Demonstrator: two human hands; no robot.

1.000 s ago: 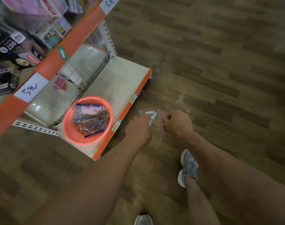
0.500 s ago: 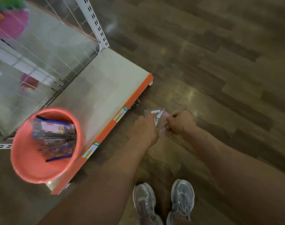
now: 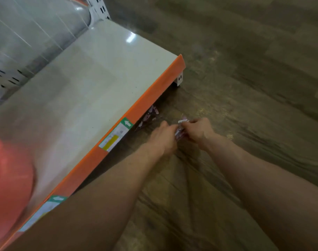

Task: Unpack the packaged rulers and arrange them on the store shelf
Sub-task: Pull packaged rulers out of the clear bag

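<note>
- The shelf (image 3: 93, 78) lies left of both hands, its orange front edge running diagonally.
- A pink bucket (image 3: 8, 178) sits at the shelf's near end.
- The left hand (image 3: 163, 140), nearer the shelf, and the right hand (image 3: 200, 131) both pinch with curled fingers.
- The ruler packet (image 3: 180, 132) sits between them, just off the shelf front; axis blurred.

Shelf (image 3: 93, 78) cream w/ orange edge (image 3: 154, 95), bucket (image 3: 8, 178) coral-pink, floor (image 3: 245, 69) brown wood-grain, packet (image 3: 180, 132) pinkish-clear.
</note>
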